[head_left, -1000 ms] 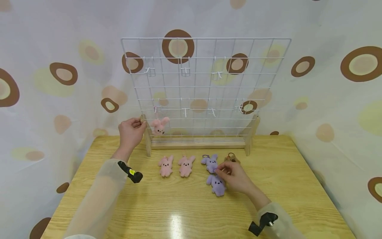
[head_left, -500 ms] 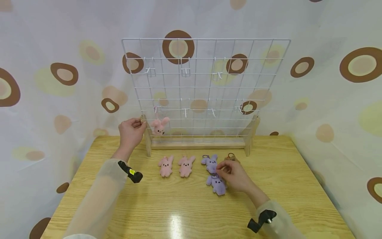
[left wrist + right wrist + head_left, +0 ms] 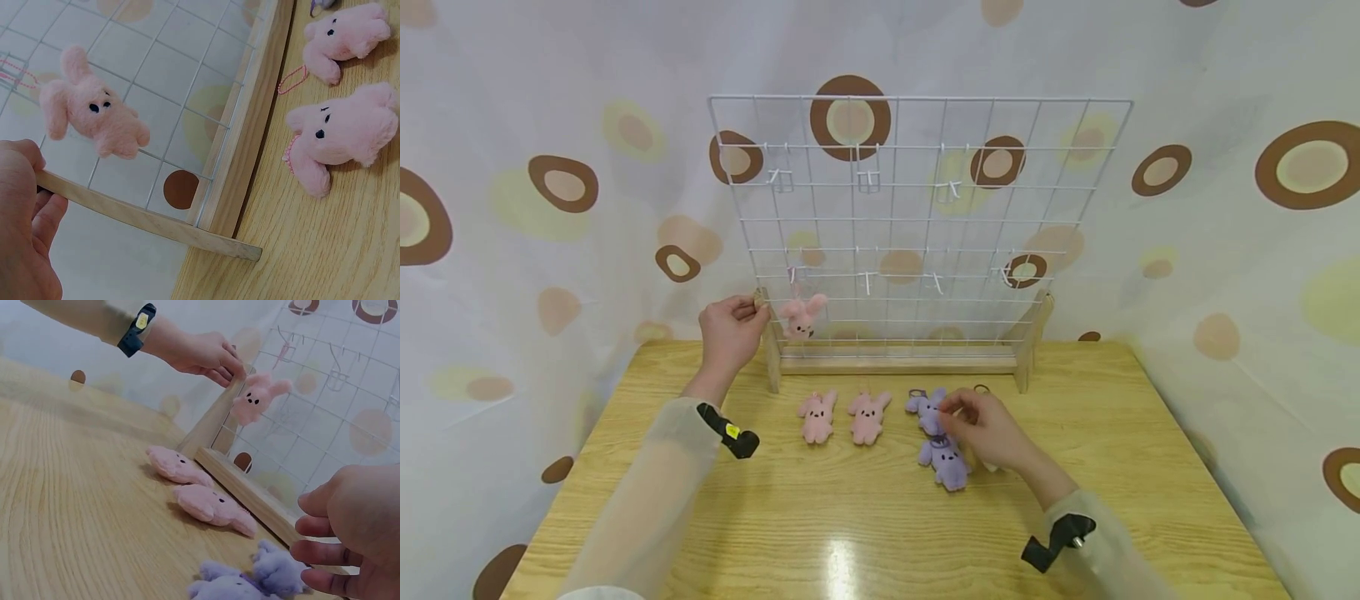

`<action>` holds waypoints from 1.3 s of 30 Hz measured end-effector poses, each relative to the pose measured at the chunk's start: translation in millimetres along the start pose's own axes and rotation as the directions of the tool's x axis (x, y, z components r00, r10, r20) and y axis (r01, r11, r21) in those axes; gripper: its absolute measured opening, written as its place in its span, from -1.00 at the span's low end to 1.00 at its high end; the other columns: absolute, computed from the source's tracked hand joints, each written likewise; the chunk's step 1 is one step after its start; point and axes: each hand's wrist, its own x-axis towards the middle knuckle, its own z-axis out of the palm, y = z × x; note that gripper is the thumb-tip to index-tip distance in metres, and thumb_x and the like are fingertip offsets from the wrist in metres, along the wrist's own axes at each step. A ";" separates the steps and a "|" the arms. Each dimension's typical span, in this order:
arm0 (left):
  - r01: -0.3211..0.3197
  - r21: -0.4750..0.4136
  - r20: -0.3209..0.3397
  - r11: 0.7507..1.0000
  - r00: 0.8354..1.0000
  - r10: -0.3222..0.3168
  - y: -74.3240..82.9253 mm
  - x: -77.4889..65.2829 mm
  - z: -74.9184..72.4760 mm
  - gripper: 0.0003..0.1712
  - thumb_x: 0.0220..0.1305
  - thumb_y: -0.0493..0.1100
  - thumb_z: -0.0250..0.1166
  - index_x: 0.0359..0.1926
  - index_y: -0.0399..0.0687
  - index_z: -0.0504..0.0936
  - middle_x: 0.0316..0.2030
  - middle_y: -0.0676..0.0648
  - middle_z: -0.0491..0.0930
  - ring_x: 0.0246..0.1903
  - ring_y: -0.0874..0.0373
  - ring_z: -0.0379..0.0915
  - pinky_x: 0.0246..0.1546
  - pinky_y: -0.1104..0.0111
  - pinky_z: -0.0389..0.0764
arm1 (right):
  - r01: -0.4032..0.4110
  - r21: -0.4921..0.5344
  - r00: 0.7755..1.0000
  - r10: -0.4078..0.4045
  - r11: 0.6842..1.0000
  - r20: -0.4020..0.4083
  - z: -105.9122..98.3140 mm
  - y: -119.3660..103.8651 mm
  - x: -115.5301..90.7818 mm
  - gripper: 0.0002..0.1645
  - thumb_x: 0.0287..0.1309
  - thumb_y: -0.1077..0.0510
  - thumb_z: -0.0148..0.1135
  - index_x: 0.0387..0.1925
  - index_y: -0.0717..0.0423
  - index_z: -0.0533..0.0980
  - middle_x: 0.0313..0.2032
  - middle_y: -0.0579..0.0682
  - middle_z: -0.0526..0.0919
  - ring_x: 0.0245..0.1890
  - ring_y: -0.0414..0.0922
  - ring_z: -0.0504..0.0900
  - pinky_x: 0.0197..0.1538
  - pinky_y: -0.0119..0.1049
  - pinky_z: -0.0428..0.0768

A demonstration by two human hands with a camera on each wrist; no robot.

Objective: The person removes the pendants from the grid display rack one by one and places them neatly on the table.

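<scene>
My left hand (image 3: 732, 332) grips the top of the left wooden post (image 3: 144, 215) of a rack stand. A pink plush bunny keychain (image 3: 801, 317) hangs from a hook beside that hand. My right hand (image 3: 985, 427) is over the table with its fingers loosely bent, fingertips right at the edge of the upper purple plush keychain (image 3: 928, 411). Just below it lies a second purple plush keychain (image 3: 950, 465), touching the first. A brown plush keychain is mostly hidden under the right hand; its ring (image 3: 982, 388) shows. Two more pink plush keychains, left (image 3: 817, 418) and right (image 3: 867, 418), lie side by side.
The white wire grid rack (image 3: 891, 220) stands at the back of the wooden table (image 3: 737, 517), on a wooden base bar (image 3: 895, 365). Several white hooks stick out from it in two rows. A patterned curtain (image 3: 1210, 267) hangs behind and around.
My right hand has shifted slightly up, from between the two purple plush keychains to the upper one, covering more of the brown one. The left hand has stayed on the post.
</scene>
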 end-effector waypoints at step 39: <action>0.011 0.000 0.012 1.000 1.000 -0.011 0.6 0.3 -0.8 -0.74 0.42 -0.23 0.38 -0.05 -0.39 0.78 -0.16 -0.31 0.78 -0.10 -0.08 0.78 -0.14 0.32 0.77 | 0.115 -0.055 0.993 -0.115 0.992 0.013 -5.6 -77.1 75.6 -0.79 0.48 0.15 0.33 -0.02 0.21 0.69 -0.18 0.00 0.76 -0.24 0.00 0.69 -0.30 -0.23 0.64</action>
